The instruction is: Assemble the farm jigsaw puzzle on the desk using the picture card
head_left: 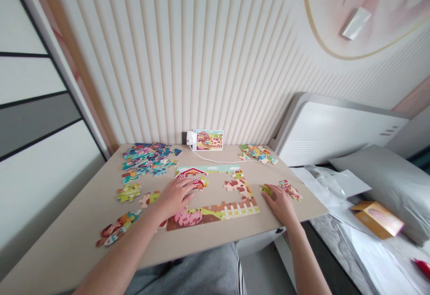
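Note:
A partly joined farm puzzle (235, 210) lies on the beige table, with a gap in its middle. My left hand (177, 195) rests palm down over its left side, fingers spread below the red barn (191, 172). On the right, my right hand (278, 198) touches the table with its fingers apart, beside a green puzzle piece (266, 190) partly under the fingers. Red and pink pieces (291, 190) lie just right of that hand. Against the wall stands a small picture card (208, 140) showing a farm scene.
A heap of blue and purple pieces (148, 156) sits at the back left. Green pieces (128, 193) and a joined cluster (117, 229) lie at the left. More pieces (258, 153) are at the back right, near a white cable (228, 160). A bed with an orange box (376, 219) stands right.

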A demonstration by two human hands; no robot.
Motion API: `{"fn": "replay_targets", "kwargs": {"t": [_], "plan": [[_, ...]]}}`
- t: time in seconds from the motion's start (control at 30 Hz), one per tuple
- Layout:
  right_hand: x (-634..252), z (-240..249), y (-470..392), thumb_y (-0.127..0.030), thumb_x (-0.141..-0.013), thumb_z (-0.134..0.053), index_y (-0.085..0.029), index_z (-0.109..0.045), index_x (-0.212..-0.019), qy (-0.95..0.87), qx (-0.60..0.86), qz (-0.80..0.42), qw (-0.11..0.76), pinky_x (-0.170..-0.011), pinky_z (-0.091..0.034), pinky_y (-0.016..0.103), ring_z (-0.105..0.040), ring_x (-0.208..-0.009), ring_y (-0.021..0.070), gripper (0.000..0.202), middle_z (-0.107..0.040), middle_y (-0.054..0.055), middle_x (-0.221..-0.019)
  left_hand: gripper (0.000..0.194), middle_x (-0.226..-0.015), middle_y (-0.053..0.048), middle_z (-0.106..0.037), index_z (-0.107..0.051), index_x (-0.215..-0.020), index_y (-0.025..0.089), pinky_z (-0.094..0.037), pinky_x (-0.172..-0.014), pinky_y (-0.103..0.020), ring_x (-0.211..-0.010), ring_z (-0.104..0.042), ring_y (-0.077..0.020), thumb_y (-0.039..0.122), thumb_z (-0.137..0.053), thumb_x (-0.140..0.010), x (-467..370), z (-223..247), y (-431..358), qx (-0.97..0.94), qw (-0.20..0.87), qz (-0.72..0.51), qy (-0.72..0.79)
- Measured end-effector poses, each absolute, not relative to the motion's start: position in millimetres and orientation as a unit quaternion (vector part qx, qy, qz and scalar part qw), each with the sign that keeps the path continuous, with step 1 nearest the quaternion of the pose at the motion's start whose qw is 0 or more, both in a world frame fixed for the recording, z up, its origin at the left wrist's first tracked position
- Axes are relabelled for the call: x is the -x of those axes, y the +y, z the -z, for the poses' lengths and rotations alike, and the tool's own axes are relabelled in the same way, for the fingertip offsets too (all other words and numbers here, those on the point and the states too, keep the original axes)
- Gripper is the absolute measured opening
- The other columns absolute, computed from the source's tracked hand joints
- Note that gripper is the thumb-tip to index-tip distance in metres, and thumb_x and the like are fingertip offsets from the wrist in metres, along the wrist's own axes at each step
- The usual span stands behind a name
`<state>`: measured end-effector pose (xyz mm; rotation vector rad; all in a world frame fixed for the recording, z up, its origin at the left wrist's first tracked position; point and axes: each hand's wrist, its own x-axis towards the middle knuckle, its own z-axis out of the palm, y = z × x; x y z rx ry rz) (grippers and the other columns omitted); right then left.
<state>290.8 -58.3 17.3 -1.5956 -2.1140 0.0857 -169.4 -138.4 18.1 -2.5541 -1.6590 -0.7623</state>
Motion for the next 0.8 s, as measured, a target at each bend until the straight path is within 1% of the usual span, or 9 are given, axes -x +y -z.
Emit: {"fn": "replay_targets", "kwargs": {"t": [0.13,0.2,0.27,0.33,0.47,0.53,0.6,0.7,0.8], "plan": [[-290,-15,-63,-0.047,-0.097,-0.042,-0.022,-0.068,-0.129,-0.663,0.696,0.09,0.261,-0.113,-0.032,0.051,-0.046,-0.135,0.0338,0.047,-0.056,0.013,-0.145,0.034,-0.137,-0.01,-0.063,-0.067,-0.125,0.025,-0.045,-0.111,-0.048,-0.127,-0.058,-0.0283,0.042,-0.058,-0.097,166,-12,-128,0.804,0.023,0.254,-0.537],[-292,-12,-63,-0.044,-0.096,-0.043,-0.019,-0.065,-0.133,-0.589,0.759,0.129,0.246,-0.113,-0.03,0.052,-0.041,-0.139,0.0361,0.05,-0.051,0.016,-0.148,0.035,-0.139,-0.011,-0.062,-0.066,-0.123,0.023,-0.042,-0.113,-0.049,-0.13,-0.056,-0.0293,0.044,-0.057,-0.097,163,-11,-125,0.802,0.025,0.249,-0.543],[-293,-9,-61,-0.043,-0.094,-0.045,-0.017,-0.06,-0.139,-0.56,0.789,0.128,0.219,-0.112,-0.029,0.051,-0.042,-0.138,0.0362,0.054,-0.053,0.019,-0.145,0.035,-0.138,-0.011,-0.063,-0.066,-0.122,0.022,-0.04,-0.114,-0.05,-0.131,-0.055,-0.0298,0.045,-0.056,-0.097,161,-11,-123,0.799,0.021,0.241,-0.551],[-295,-7,-58,-0.045,-0.093,-0.047,-0.017,-0.06,-0.138,-0.56,0.793,0.123,0.204,-0.112,-0.029,0.051,-0.044,-0.135,0.036,0.054,-0.056,0.019,-0.141,0.036,-0.137,-0.011,-0.064,-0.065,-0.122,0.022,-0.038,-0.115,-0.051,-0.131,-0.055,-0.0298,0.046,-0.056,-0.097,159,-13,-122,0.795,0.015,0.239,-0.558],[-296,-9,-58,-0.046,-0.093,-0.048,-0.024,-0.072,-0.12,-0.571,0.784,0.114,0.213,-0.109,-0.03,0.051,-0.047,-0.129,0.0354,0.042,-0.062,0.013,-0.132,0.029,-0.131,-0.009,-0.067,-0.065,-0.117,0.024,-0.042,-0.111,-0.048,-0.125,-0.059,-0.0284,0.044,-0.057,-0.097,157,-17,-122,0.79,-0.003,0.243,-0.564],[-296,-10,-60,-0.043,-0.094,-0.047,-0.026,-0.074,-0.116,-0.587,0.772,0.104,0.222,-0.108,-0.031,0.051,-0.049,-0.127,0.0343,0.039,-0.065,0.012,-0.127,0.025,-0.128,-0.008,-0.068,-0.065,-0.114,0.024,-0.044,-0.108,-0.046,-0.123,-0.06,-0.0278,0.041,-0.057,-0.097,156,-19,-122,0.788,-0.009,0.242,-0.566],[-297,-11,-62,-0.041,-0.094,-0.048,-0.025,-0.073,-0.119,-0.619,0.744,0.081,0.237,-0.107,-0.033,0.049,-0.051,-0.124,0.0327,0.039,-0.067,0.011,-0.125,0.023,-0.127,-0.009,-0.068,-0.065,-0.113,0.024,-0.044,-0.108,-0.046,-0.122,-0.061,-0.0274,0.038,-0.057,-0.097,156,-20,-122,0.786,-0.01,0.246,-0.567],[-299,-9,-62,-0.044,-0.094,-0.047,-0.024,-0.069,-0.126,-0.662,0.696,0.049,0.275,-0.105,-0.037,0.047,-0.054,-0.123,0.0316,0.043,-0.068,0.012,-0.127,0.02,-0.126,-0.009,-0.068,-0.065,-0.111,0.025,-0.045,-0.107,-0.046,-0.122,-0.061,-0.0273,0.037,-0.058,-0.097,157,-20,-122,0.788,-0.008,0.259,-0.559],[-308,-5,-56,-0.048,-0.094,-0.045,-0.023,-0.068,-0.129,-0.613,0.724,0.071,0.307,-0.105,-0.038,0.051,-0.054,-0.125,0.0354,0.049,-0.064,0.015,-0.135,0.019,-0.124,-0.008,-0.068,-0.064,-0.112,0.025,-0.046,-0.106,-0.046,-0.12,-0.061,-0.0271,0.036,-0.059,-0.097,158,-18,-123,0.796,-0.001,0.271,-0.541]]}}
